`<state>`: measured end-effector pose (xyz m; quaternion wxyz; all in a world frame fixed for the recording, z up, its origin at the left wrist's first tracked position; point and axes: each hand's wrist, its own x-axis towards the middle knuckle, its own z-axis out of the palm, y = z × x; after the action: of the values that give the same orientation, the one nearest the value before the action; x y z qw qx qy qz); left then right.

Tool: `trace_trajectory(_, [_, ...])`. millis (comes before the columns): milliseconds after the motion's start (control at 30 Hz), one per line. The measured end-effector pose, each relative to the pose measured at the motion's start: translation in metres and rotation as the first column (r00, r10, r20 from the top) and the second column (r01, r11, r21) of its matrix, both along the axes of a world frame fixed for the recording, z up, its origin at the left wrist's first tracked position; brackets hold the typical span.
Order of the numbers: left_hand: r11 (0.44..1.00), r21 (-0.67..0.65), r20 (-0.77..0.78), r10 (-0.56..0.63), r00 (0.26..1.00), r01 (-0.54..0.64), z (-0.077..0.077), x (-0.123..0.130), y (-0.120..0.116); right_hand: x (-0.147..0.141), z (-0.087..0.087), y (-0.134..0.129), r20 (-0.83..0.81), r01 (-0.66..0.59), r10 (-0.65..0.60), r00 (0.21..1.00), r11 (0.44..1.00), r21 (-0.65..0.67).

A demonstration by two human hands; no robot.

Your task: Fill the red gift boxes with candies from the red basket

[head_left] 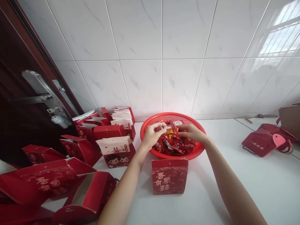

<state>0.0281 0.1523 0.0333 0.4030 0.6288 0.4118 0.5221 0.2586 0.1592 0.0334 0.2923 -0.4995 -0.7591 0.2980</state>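
Two hands, left hand point(152, 135) and right hand point(193, 132), are apparently picking through wrapped packets point(173, 145) in the red basket point(198, 152). Both are half-curling; can't tell if either is gripping one. Red carton point(170, 178) is standing in front on the counter point(199, 193). Next move is probably calling for a firm pinch, then lifting clear.

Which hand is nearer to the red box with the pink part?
Right. The right hand, over the basket, is left of the box; the left hand is farther left.
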Motion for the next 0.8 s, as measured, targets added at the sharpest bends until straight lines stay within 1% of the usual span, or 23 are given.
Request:
trace_trajectory(67, [1.000, -0.003, 0.004, 0.002, 1.000, -0.002, -0.0003, 0.0001, 0.0002, -0.0003, 0.0020, 0.0004, -0.157, 0.009, -0.006, 0.988, 1.000, 0.020])
trace_trajectory(133, [1.000, -0.011, 0.003, 0.003, 1.000, -0.003, -0.0011, 0.0000, 0.0008, -0.0010, 0.0029, 0.0013, -0.205, 0.026, -0.021, 0.979, 0.999, 0.026])
trace_trajectory(200, [1.000, -0.018, -0.001, 0.003, 1.000, -0.003, -0.0021, -0.0001, 0.0016, -0.0020, 0.0020, 0.0024, -0.128, 0.020, -0.015, 0.992, 0.999, 0.039])
trace_trajectory(300, [1.000, -0.015, -0.008, 0.008, 1.000, -0.008, -0.0031, -0.0005, 0.0025, -0.0037, -0.0013, 0.0029, 0.114, -0.018, 0.012, 0.993, 0.999, 0.045])
trace_trajectory(367, [1.000, -0.011, -0.022, 0.013, 1.000, -0.013, -0.0033, -0.0006, 0.0027, -0.0049, -0.0029, 0.0017, 0.265, -0.054, 0.054, 0.963, 0.999, -0.010])
trace_trajectory(433, [1.000, -0.005, -0.037, 0.016, 0.999, -0.016, -0.0031, -0.0004, 0.0026, -0.0061, -0.0029, -0.0005, 0.362, -0.076, 0.103, 0.926, 0.993, -0.087])
trace_trajectory(500, [1.000, -0.003, -0.045, 0.016, 0.999, -0.016, -0.0026, -0.0001, 0.0021, -0.0073, -0.0013, -0.0030, 0.419, -0.080, 0.128, 0.899, 0.988, -0.130])
trace_trajectory(600, [1.000, -0.006, -0.057, 0.016, 0.998, -0.016, -0.0019, 0.0004, 0.0010, -0.0091, 0.0007, -0.0057, 0.464, -0.036, 0.092, 0.881, 0.991, -0.127])
trace_trajectory(700, [1.000, -0.010, -0.077, 0.014, 0.997, -0.015, -0.0017, 0.0006, 0.0005, -0.0096, -0.0005, -0.0060, 0.471, 0.007, 0.058, 0.880, 0.991, -0.134])
trace_trajectory(800, [1.000, -0.010, -0.084, 0.008, 0.996, -0.009, -0.0020, 0.0005, 0.0011, -0.0083, -0.0013, -0.0045, 0.455, 0.019, 0.040, 0.890, 0.992, -0.124])
